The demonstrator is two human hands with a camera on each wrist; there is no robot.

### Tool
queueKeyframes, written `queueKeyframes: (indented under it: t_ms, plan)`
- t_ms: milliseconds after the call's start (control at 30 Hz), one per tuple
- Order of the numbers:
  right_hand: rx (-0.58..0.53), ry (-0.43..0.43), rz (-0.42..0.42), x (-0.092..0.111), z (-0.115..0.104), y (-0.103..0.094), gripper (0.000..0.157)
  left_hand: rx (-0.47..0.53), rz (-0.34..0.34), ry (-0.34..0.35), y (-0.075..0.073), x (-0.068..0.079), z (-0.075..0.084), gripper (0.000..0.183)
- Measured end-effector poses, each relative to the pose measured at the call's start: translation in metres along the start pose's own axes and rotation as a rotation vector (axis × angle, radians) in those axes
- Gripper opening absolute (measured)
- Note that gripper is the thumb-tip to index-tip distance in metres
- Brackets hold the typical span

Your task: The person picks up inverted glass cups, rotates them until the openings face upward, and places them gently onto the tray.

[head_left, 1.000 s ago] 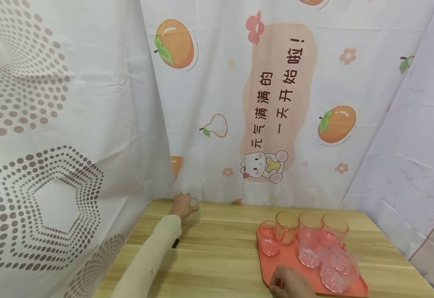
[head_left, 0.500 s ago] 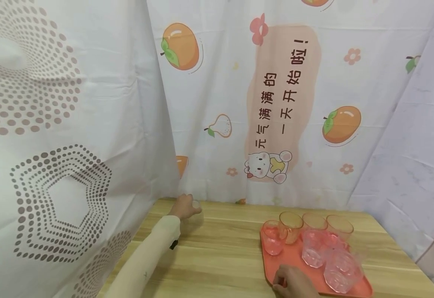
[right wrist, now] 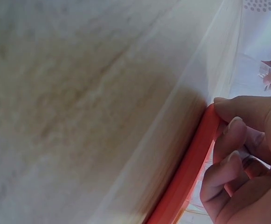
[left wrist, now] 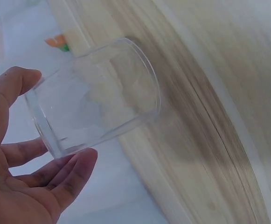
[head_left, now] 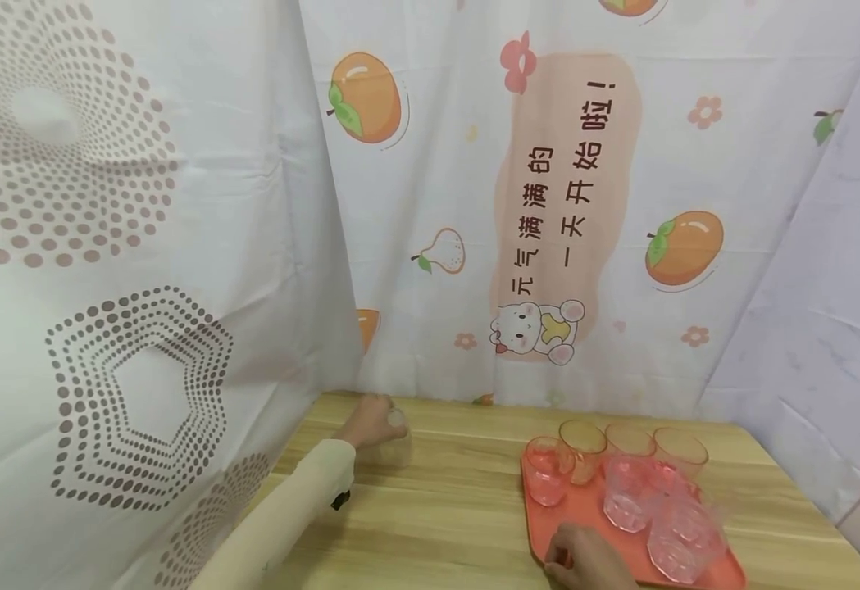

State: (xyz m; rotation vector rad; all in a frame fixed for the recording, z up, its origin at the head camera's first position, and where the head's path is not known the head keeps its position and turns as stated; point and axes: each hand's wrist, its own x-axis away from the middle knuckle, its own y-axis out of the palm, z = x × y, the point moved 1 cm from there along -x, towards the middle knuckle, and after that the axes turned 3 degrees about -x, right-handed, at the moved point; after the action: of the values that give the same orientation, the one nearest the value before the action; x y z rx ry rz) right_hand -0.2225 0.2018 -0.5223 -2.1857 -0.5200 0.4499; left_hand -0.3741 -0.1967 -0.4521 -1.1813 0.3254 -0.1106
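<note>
At the far left of the table my left hand (head_left: pixel 369 421) holds a clear cup (left wrist: pixel 95 98). Its thumb and fingers lie on opposite sides of one end, seen in the left wrist view. The cup's other end points toward the tabletop; whether they touch, I cannot tell. My right hand (head_left: pixel 586 559) grips the front left edge of the red tray (head_left: pixel 577 515), thumb against the rim (right wrist: pixel 210 114) and the other fingers curled. On the tray stand a pink cup (head_left: pixel 546 487), a yellow-orange cup (head_left: pixel 583 467) and several other clear pinkish cups (head_left: pixel 629 504).
The wood-grain table (head_left: pixel 444 492) stretches between the left hand and the tray. A white curtain printed with fruit (head_left: pixel 444 164) hangs along its back edge. A dotted curtain (head_left: pixel 142 385) hangs at the left and a pale one (head_left: pixel 821 369) at the right.
The head view has turned slightly left. My left hand has come a little nearer and rightward with the clear cup. My right hand stays at the tray's edge.
</note>
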Motion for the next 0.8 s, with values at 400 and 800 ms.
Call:
queueKeyframes:
  t_ms: [400, 800]
  plan:
    - [0.039, 0.015, 0.021, -0.004, 0.0, -0.003, 0.021, 0.072, -0.065, 0.067, -0.003, 0.013, 0.029, 0.056]
    - [-0.013, 0.02, 0.002, -0.001, 0.002, 0.005, 0.022, 0.085, -0.142, 0.137, 0.007, 0.034, 0.051, 0.059]
